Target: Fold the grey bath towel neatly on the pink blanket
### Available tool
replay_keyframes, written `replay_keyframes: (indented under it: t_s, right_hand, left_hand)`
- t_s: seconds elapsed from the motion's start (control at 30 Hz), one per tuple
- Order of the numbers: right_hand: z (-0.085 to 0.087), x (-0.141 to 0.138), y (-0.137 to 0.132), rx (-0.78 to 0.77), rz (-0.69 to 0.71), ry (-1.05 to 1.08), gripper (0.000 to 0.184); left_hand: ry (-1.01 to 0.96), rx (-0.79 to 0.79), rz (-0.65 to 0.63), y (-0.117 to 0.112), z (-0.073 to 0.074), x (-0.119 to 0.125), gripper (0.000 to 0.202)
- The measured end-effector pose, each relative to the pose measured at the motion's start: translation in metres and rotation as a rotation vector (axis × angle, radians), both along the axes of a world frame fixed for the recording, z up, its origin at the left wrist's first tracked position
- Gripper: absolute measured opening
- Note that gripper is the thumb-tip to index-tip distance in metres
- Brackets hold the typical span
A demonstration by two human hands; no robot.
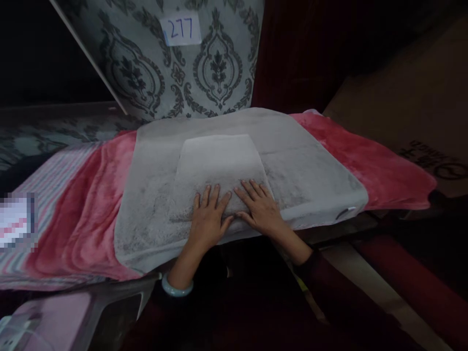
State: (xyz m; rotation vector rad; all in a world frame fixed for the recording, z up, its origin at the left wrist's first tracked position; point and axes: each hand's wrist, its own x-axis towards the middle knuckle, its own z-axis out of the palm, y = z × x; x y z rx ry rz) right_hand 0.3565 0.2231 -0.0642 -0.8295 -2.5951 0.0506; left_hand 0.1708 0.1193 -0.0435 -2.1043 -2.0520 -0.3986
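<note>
A folded light grey cloth (221,158), roughly square and soft-looking, lies flat on a larger grey plush cloth (146,195). My left hand (209,219) rests palm down on its near part, fingers spread and pointing away from me. Beside it my right hand (259,207) also lies flat with fingers apart, near the right front corner. The two thumbs point toward each other and almost meet. Neither hand grips anything. Under my palms the near edge of the folded cloth is partly hidden. A pale bangle (177,286) circles my left wrist.
Pink-red plush fabric (380,168) shows beyond both sides of the grey cloth, with striped fabric (62,168) at the left. Behind stands a patterned wall (183,80) bearing a paper marked 277 (182,29). A cardboard box (413,97) is at the right, a pink item (54,317) lower left.
</note>
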Motion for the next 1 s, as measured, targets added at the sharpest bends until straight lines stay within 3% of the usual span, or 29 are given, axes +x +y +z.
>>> replay_keyframes:
  t_s: [0.17,0.37,0.43,0.53,0.67,0.8,0.93,1.0]
  right_hand:
    - [0.000,-0.003,-0.002,0.005,0.004,0.003,0.075]
    - [0.002,0.001,0.002,-0.026,0.065,0.045,0.069]
    - [-0.003,0.009,0.005,-0.063,0.078,0.101,0.061]
    - [-0.017,0.021,0.009,-0.176,-0.032,0.314,0.052]
    - [-0.027,0.030,0.014,-0.446,-0.173,0.740,0.066]
    - [-0.012,0.029,0.013,-0.874,-0.215,1.056,0.083]
    - [0.013,0.027,0.005,-1.331,-0.172,1.108,0.067]
    - [0.023,0.024,0.001,-1.475,-0.113,1.110,0.059]
  left_hand:
    - [0.006,0.059,0.001,0.000,-0.004,-0.001,0.063]
    - [-0.003,0.117,-0.018,-0.001,-0.010,-0.007,0.059]
    - [-0.006,0.133,-0.024,-0.002,-0.011,-0.008,0.058]
    - [-0.013,0.150,-0.022,-0.001,-0.014,-0.010,0.058]
    - [-0.014,0.151,-0.013,0.001,-0.017,-0.011,0.059]
    - [-0.016,0.157,-0.011,0.002,-0.018,-0.012,0.057]
    - [-0.028,0.167,-0.016,0.000,-0.016,-0.013,0.055]
    - [-0.034,0.174,-0.020,0.000,-0.015,-0.014,0.054]
